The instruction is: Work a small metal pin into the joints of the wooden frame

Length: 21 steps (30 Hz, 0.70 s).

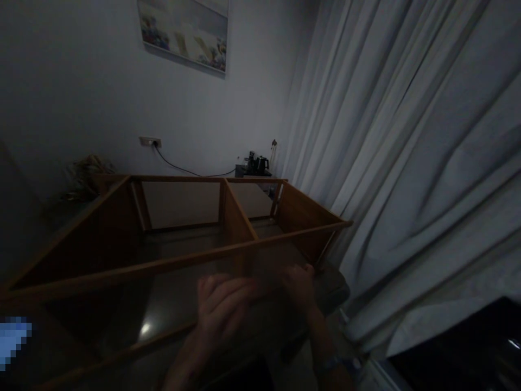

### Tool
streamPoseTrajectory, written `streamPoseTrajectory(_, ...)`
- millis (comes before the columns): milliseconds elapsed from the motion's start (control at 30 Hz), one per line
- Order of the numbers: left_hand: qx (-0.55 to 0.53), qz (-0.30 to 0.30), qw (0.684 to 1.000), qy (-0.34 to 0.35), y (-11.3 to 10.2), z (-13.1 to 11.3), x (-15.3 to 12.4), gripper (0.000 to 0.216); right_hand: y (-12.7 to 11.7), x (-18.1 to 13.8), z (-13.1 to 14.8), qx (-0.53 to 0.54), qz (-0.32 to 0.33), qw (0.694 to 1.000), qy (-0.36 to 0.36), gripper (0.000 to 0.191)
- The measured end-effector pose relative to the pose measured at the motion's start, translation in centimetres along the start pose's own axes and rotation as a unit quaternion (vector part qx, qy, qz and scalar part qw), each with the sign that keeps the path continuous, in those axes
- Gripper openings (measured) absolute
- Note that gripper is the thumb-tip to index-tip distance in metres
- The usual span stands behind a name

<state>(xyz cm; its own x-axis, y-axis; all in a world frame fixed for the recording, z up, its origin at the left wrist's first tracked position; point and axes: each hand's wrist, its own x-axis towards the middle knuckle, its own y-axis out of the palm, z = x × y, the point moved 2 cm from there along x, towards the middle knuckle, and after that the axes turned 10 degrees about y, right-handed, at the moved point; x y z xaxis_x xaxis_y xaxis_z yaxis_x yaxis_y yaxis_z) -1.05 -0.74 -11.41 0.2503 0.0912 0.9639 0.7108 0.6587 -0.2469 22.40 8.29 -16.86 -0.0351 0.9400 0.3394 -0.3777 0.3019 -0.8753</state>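
A wooden cabinet frame (228,255) with open compartments and a middle divider (236,217) lies in front of me in dim light. My left hand (222,312) is at the frame's near rail by the divider's foot. Its fingers are bent and held together, and what they grip is hidden. To its right, my right hand (300,285) is against the frame's near right corner, back toward me, with the fingers smeared and partly hidden. A faint pale sheet or panel seems to sit between the two hands, too dim to name. A band (336,365) is on my right wrist.
Pale curtains (407,163) hang close on the right. A picture (185,32) and a wall socket (150,142) with a cable are on the back wall. A kettle (260,163) stands on a low dark stand behind the frame. A dark object (468,347) fills the bottom right.
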Motion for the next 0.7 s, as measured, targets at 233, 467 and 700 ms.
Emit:
streamPoseTrajectory(233, 0.009, -0.044, 0.998, 0.038, 0.1, 0.1, 1.6, 0.019, 1.1, 1.0, -0.6, -0.039, 0.113, 0.993, 0.019, 0.031)
streamPoseTrajectory(467, -0.002, -0.039, 0.994, 0.099, 1.2, -0.1, 2.2, 0.018, 0.8, 1.0, -0.3, 0.009, 0.118, 0.992, 0.046, 0.023)
streamPoseTrajectory(700, -0.043, -0.033, 0.994, 0.098, 1.8, -0.6, 3.0, 0.022, -0.4, -2.1, 0.3, 0.172, -0.042, 0.975, 0.138, 0.043)
